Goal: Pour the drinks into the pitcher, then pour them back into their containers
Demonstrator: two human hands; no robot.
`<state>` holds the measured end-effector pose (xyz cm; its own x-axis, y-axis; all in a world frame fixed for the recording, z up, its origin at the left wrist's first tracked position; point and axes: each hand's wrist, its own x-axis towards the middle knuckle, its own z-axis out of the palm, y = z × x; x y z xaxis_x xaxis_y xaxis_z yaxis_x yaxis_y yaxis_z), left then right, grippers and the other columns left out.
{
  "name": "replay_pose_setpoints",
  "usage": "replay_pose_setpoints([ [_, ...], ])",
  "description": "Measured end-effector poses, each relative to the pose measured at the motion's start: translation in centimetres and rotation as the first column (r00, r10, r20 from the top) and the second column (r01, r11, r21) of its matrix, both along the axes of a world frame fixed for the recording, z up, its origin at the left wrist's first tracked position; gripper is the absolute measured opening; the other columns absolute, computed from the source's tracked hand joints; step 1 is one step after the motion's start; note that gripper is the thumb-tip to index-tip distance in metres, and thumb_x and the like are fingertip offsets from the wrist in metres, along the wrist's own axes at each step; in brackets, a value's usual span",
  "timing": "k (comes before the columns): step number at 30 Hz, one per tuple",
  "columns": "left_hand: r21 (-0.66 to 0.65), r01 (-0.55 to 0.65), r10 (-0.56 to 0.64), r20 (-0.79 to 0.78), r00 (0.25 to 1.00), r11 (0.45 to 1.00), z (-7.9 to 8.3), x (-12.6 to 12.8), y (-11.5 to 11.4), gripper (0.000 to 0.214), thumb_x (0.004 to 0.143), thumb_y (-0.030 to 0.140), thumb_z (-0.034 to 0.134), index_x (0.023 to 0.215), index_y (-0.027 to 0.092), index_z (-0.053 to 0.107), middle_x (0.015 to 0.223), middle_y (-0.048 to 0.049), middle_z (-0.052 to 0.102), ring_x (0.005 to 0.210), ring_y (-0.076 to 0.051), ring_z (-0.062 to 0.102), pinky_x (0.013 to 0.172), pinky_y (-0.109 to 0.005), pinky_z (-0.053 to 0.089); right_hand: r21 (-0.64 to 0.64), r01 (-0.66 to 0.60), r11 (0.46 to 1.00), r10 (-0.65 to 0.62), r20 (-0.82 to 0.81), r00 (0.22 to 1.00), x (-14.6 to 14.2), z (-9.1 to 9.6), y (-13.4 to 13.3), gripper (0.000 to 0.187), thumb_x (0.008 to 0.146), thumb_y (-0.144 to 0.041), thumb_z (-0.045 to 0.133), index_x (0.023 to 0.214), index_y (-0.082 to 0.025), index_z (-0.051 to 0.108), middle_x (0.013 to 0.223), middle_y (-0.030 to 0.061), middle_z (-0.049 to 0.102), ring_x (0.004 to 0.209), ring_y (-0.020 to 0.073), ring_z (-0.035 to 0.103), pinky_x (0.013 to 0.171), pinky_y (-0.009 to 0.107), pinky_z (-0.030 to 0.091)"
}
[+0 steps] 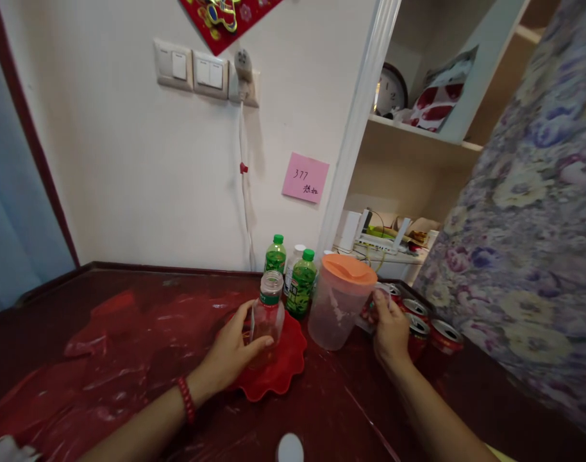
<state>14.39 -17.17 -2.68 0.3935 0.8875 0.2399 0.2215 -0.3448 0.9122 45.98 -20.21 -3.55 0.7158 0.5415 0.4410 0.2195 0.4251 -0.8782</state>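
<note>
White cap (290,448) at near table edge, left hand (233,350) gripping bottle (268,312)

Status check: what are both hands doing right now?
Left hand grips clear uncapped bottle on red plate. Right hand holds orange-lidded plastic jug. Green bottles behind.

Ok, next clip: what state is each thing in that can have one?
Clear bottle: uncapped, upright on the red plate, held by the left hand.
Pitcher: orange lid on, upright, handle held by the right hand.
Two green bottles: capped, upright.
Cans: tops look opened, hard to tell.
Plug: in the socket.
</note>
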Motion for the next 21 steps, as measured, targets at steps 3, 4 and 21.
replay_pose_setpoints([
  [3,0.021,-0.006,0.006,-0.014,1.0,1.0,0.1,0.0,-0.1,0.065,0.079,0.033,0.067,0.136,0.02,0.04,0.141,-0.014,0.056,0.129,-0.032,0.055,0.105,-0.047,0.047,-0.073,-0.015,0.997,0.02,0.075,0.997,0.7,0.4,-0.6,0.054,0.078,-0.071,0.067,0.074,-0.017,0.061,0.066,-0.0003,0.058,0.06,0.0165,0.052,0.056,0.027,0.042],
  [4,0.024,-0.005,0.005,-0.011,1.0,1.0,0.1,0.0,-0.1,0.065,0.079,0.033,0.067,0.136,0.019,0.04,0.141,-0.0141,0.056,0.128,-0.032,0.056,0.104,-0.047,0.048,-0.094,-0.013,0.996,0.023,0.107,0.994,0.9,0.6,-0.9,0.054,0.077,-0.07,0.067,0.077,-0.016,0.063,0.071,0.0011,0.061,0.064,0.0179,0.054,0.059,0.028,0.044],
  [21,0.075,-0.028,0.028,-0.009,1.0,0.997,-0.2,0.2,0.0,0.065,0.078,0.032,0.071,0.136,0.02,0.044,0.137,-0.0135,0.061,0.124,-0.031,0.06,0.103,-0.048,0.049,-0.798,-0.336,0.5,0.865,0.474,0.163,-10.9,0.8,-10.9,0.036,0.078,-0.022,0.083,0.11,-0.028,0.067,0.106,0.0006,0.063,0.097,0.0219,0.057,0.083,0.032,0.042],
])
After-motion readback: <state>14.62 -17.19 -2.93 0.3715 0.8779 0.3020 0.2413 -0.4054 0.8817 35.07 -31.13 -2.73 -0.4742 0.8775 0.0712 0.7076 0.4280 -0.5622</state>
